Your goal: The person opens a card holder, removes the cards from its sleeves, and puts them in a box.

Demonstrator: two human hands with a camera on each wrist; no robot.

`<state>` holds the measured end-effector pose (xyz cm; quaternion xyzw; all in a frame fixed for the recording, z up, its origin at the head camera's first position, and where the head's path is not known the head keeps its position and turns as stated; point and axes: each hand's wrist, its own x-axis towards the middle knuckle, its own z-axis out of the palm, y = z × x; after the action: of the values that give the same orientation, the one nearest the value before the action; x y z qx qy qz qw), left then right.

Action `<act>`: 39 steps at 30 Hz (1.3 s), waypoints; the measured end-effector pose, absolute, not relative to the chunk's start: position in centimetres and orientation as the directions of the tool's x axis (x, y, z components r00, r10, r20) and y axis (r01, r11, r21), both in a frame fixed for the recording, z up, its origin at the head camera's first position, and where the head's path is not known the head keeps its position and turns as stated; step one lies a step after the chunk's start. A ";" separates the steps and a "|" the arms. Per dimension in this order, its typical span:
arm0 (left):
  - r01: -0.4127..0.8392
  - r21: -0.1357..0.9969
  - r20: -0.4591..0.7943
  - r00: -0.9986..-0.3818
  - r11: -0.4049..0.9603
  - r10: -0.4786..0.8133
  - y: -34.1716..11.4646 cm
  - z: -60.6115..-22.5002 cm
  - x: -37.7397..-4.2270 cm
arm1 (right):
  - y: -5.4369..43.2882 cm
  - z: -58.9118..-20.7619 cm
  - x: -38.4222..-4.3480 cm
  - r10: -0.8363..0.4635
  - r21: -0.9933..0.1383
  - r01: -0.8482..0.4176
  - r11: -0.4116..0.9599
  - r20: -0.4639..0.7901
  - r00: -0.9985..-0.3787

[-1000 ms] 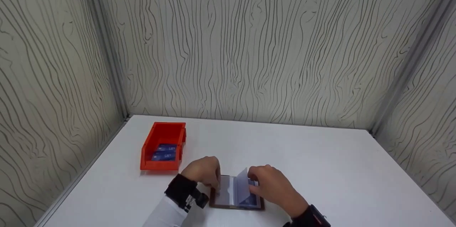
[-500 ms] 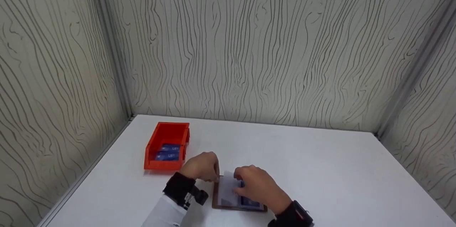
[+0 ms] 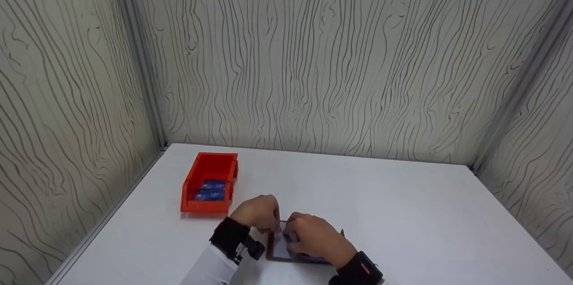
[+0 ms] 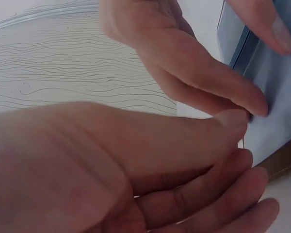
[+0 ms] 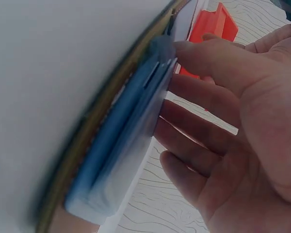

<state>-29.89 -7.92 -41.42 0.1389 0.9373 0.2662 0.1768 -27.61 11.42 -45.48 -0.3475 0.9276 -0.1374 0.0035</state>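
Card holder, leaf turned leftward, both hands in place

Item: card holder (image 3: 281, 250), brown cover, laid spread; lower centre of the head view, on the white surface (image 3: 394, 213). Right half mostly hidden beneath a hand.

Left hand (image 3: 259, 213): at the holder's upper left corner. Fingers narrow, thumb and forefinger pinching the edge there.

Right hand (image 3: 317, 235): over the holder's middle. Fingers wide, thumb and forefinger apart, tips touching the pale leaf (image 4: 281, 104) at the right of the left wrist view.

Sleeves (image 5: 128, 128): blue-tinted, layered, seen edge-on left of centre in the right wrist view, just beside the right thumb. Number of layers: cannot tell.

Change: half a second earlier, leaf partly raised and right hand farther right. Now shifted leftward with the right hand, no longer standing, apparently pressed down on the left side. Left hand little moved.

Bearing on the work: by judgement, a page turn nearly complete, smoothing the likely step in hand.

Also present: red bin (image 3: 204, 206), left of centre in the head view, unmoved; blue cards (image 3: 211, 194) inside, overlapping, marked "UP". Black straps (image 3: 229, 236) on both wrists.
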 end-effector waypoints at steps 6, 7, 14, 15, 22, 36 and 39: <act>0.195 0.591 -0.211 -0.899 0.783 0.383 -7.9 -41.6 -29.8 | 12.5 -45.1 -27.1 -0.664 -0.245 -0.653 0.717 0.047 -0.746; 0.197 0.605 -0.199 -0.901 0.771 0.386 -7.8 -41.6 -29.8 | 12.9 -44.9 -27.0 -0.667 -0.251 -0.655 0.713 0.046 -0.744; 0.189 0.720 -0.134 -0.906 0.668 0.401 -6.6 -41.7 -29.9 | 15.9 -44.7 -26.8 -0.677 -0.308 -0.658 0.687 0.057 -0.734; 0.193 0.731 -0.134 -0.900 0.655 0.414 -6.4 -41.9 -30.0 | 16.3 -44.8 -26.7 -0.672 -0.319 -0.649 0.690 0.050 -0.739; 0.141 0.757 -0.209 -0.873 0.638 0.440 -5.2 -43.4 -30.1 | 18.3 -44.7 -27.0 -0.621 -0.385 -0.576 0.721 0.009 -0.784; 0.004 0.766 -0.326 -0.860 0.643 0.393 -4.8 -45.0 -30.4 | 19.3 -45.0 -26.9 -0.561 -0.405 -0.493 0.770 -0.061 -0.826; -0.029 0.781 -0.341 -0.857 0.623 0.387 -4.9 -45.1 -30.6 | 19.5 -45.0 -27.0 -0.556 -0.403 -0.486 0.775 -0.070 -0.828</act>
<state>-30.57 -4.90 -45.14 0.1031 0.8665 0.4216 0.2467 -26.96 19.46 -45.01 -0.2779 0.9376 -0.1872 0.0930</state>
